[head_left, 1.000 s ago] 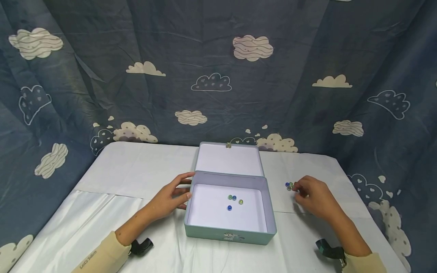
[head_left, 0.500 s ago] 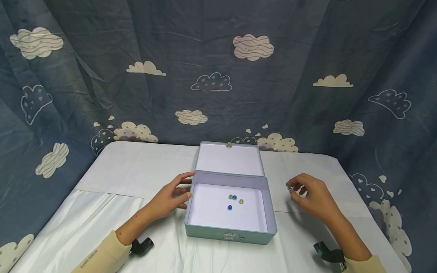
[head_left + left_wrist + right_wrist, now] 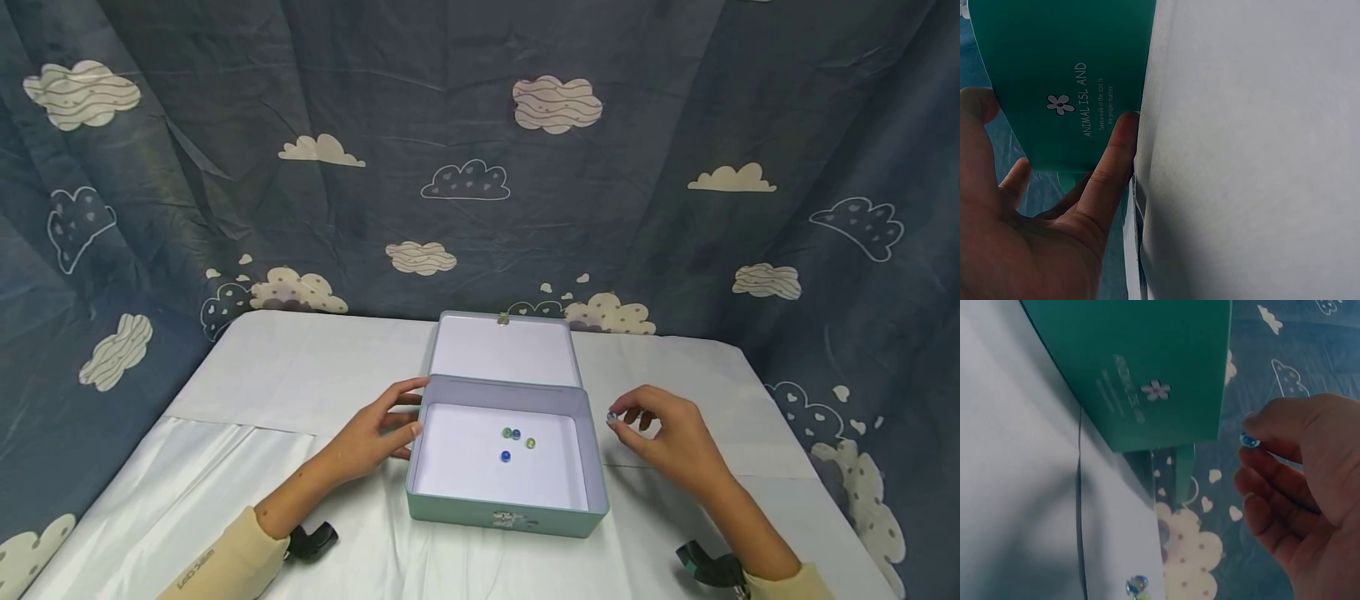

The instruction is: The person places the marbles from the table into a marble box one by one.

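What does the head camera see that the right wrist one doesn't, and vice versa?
Head view only: the left hand touching the box, and four marbles inside it. Right wrist view only: the printed flower on the box's side and loose marbles on the white cloth. Both: the box, the right hand pinching a marble, and the cloud-patterned curtain.

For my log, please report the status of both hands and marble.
Left hand touching green box. Right hand pinching bluish marble, outside box. Hinged lid open; no obstruction visible.
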The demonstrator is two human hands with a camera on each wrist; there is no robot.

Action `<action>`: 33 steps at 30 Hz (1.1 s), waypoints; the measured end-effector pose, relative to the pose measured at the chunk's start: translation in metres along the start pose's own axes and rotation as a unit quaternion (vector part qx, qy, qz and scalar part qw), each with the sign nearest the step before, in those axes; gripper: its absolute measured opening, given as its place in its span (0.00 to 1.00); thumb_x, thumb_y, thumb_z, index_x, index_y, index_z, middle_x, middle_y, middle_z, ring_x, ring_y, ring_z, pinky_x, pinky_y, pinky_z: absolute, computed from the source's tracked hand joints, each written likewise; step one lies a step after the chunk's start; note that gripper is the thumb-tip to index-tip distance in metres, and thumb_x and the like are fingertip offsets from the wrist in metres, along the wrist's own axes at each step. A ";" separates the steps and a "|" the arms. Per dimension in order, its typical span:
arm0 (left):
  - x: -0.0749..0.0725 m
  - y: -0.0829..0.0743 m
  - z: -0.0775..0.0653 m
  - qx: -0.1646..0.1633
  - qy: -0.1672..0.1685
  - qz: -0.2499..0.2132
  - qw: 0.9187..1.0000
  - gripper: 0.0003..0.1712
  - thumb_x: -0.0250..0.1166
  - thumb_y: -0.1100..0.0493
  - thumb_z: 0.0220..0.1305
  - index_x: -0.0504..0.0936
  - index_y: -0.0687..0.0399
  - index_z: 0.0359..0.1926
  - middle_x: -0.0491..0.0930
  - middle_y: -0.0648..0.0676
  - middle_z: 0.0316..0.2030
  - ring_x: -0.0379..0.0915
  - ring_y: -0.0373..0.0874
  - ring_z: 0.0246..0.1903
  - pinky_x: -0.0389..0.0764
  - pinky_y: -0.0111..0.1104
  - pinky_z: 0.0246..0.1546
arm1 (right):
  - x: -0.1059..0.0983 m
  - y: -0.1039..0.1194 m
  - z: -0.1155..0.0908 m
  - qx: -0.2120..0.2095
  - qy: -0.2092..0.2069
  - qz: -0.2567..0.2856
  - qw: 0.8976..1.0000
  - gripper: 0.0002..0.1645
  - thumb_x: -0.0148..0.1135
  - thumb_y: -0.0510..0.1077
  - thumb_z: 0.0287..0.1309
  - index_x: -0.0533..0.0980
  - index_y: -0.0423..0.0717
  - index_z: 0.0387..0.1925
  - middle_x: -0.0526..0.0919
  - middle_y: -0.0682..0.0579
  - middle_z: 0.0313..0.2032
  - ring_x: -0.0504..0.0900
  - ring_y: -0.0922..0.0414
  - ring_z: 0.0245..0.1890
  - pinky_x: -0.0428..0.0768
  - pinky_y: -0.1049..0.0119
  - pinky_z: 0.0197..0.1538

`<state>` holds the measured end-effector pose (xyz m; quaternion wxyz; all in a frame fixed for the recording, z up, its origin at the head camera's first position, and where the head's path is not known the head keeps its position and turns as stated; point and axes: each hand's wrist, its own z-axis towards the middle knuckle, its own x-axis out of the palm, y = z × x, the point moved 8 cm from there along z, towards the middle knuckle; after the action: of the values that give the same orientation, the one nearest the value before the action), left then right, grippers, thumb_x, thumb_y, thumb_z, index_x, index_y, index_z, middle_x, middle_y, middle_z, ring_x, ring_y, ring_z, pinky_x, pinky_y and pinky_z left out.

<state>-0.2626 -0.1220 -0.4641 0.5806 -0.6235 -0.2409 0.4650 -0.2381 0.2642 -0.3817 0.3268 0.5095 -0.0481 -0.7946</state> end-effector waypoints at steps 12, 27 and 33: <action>0.000 0.001 0.000 -0.001 0.000 0.002 1.000 0.38 0.63 0.57 0.80 0.58 0.36 0.83 0.66 0.66 0.74 0.71 0.67 0.70 0.91 0.39 0.41 | 0.010 0.009 -0.002 -0.018 -0.004 0.041 0.999 0.17 0.83 0.33 0.51 0.86 0.52 0.39 0.86 0.62 0.34 0.82 0.56 0.31 0.84 0.65 0.33; -0.001 0.003 0.001 -0.003 -0.002 -0.001 1.000 0.38 0.63 0.57 0.80 0.58 0.36 0.83 0.66 0.66 0.74 0.71 0.67 0.70 0.91 0.40 0.41 | 0.017 0.013 -0.003 -0.029 -0.009 0.052 0.998 0.16 0.83 0.34 0.52 0.86 0.54 0.38 0.85 0.66 0.34 0.82 0.57 0.31 0.81 0.71 0.33; -0.001 0.002 0.000 -0.007 -0.001 0.002 1.000 0.38 0.62 0.58 0.80 0.58 0.34 0.82 0.66 0.66 0.74 0.70 0.67 0.70 0.91 0.39 0.41 | 0.016 0.007 -0.002 -0.018 -0.017 0.038 0.999 0.12 0.76 0.33 0.60 0.86 0.51 0.41 0.85 0.64 0.35 0.78 0.63 0.31 0.82 0.70 0.34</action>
<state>-0.2634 -0.1231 -0.4654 0.5751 -0.6273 -0.2438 0.4650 -0.2372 0.2502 -0.3924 0.3655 0.4873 -0.0589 -0.7909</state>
